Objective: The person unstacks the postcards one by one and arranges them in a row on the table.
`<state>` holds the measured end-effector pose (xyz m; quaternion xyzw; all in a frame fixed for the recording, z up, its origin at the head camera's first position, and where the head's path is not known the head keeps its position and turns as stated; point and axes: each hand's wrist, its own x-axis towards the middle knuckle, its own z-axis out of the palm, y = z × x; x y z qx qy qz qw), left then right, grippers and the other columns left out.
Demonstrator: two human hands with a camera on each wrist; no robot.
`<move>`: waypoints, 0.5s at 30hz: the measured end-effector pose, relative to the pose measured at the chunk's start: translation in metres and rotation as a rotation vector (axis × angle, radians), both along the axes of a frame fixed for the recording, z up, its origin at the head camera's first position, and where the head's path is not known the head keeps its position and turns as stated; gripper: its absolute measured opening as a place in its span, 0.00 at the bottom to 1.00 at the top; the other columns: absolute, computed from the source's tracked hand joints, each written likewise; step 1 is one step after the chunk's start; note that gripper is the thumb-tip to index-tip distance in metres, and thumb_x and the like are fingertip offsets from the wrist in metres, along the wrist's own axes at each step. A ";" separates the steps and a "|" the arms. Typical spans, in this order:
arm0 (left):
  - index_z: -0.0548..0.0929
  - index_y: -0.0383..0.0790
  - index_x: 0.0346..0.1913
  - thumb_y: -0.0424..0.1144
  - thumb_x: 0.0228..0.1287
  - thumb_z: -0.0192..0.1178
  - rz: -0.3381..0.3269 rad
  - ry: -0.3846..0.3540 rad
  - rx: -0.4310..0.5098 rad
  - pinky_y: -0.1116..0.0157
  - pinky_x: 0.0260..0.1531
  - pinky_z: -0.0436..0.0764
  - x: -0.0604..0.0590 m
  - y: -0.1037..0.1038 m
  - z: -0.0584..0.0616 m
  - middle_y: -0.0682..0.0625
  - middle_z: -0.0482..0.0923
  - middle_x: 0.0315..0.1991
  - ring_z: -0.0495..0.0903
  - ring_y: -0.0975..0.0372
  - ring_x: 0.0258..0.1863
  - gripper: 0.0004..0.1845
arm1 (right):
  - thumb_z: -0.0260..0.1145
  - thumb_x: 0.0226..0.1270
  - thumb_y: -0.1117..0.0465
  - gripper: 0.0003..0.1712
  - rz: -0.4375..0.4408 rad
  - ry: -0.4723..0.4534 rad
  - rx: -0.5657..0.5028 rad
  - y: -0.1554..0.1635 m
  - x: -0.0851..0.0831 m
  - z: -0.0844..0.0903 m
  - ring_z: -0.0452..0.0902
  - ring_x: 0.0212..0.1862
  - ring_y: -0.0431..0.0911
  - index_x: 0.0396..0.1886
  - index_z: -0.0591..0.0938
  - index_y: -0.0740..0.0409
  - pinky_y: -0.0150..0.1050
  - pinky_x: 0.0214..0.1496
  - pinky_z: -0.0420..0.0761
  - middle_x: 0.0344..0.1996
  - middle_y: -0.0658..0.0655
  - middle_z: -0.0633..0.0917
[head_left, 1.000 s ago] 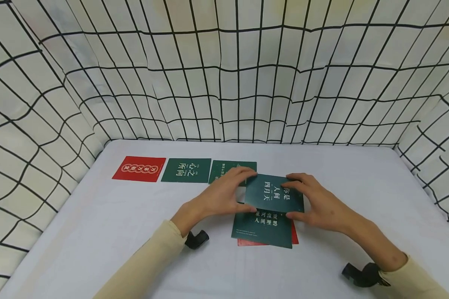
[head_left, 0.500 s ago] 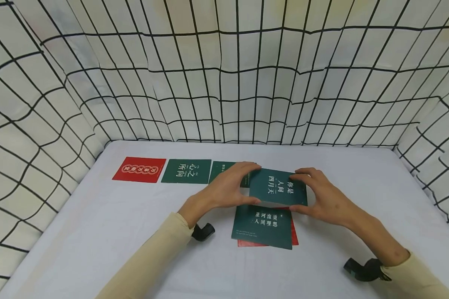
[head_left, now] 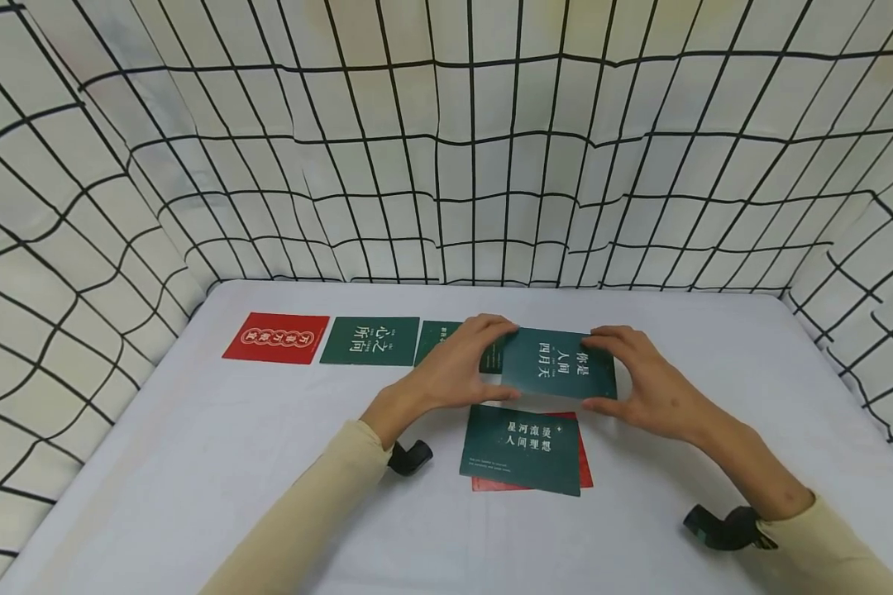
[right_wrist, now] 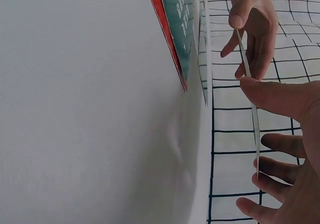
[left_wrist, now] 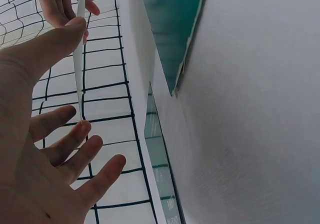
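Both hands raised, left hand [head_left: 450,368], right hand [head_left: 643,380], pinching green card [head_left: 558,364]

I was at a small test booth, not a home or a shop. White cloth walls [head_left: 446,149] with black grid lines stood on three sides of a plain white table [head_left: 193,463]. Little black cameras [head_left: 722,529] were strapped to my wrists. Green and red cards [head_left: 372,340] lay in a row.
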<state>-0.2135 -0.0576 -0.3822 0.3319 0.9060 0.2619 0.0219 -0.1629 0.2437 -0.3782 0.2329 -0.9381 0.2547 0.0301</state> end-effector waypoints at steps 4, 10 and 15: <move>0.68 0.49 0.78 0.59 0.55 0.78 0.006 -0.016 0.002 0.52 0.76 0.72 -0.003 0.002 -0.002 0.50 0.66 0.77 0.67 0.56 0.76 0.50 | 0.83 0.56 0.54 0.47 -0.019 -0.015 -0.001 0.002 -0.002 -0.002 0.62 0.75 0.61 0.73 0.71 0.58 0.66 0.74 0.72 0.73 0.62 0.69; 0.68 0.48 0.78 0.57 0.55 0.78 0.007 -0.026 0.004 0.52 0.77 0.70 -0.008 0.005 -0.005 0.49 0.67 0.78 0.66 0.56 0.78 0.49 | 0.83 0.55 0.53 0.49 -0.069 -0.023 0.018 0.003 -0.004 -0.002 0.61 0.76 0.64 0.74 0.71 0.59 0.67 0.74 0.71 0.74 0.65 0.69; 0.68 0.47 0.78 0.56 0.56 0.78 0.013 -0.020 0.014 0.53 0.77 0.70 -0.012 0.007 -0.006 0.49 0.69 0.77 0.66 0.55 0.78 0.49 | 0.83 0.56 0.51 0.50 -0.115 -0.040 0.025 0.005 -0.006 -0.001 0.60 0.76 0.66 0.75 0.70 0.60 0.69 0.73 0.70 0.75 0.68 0.67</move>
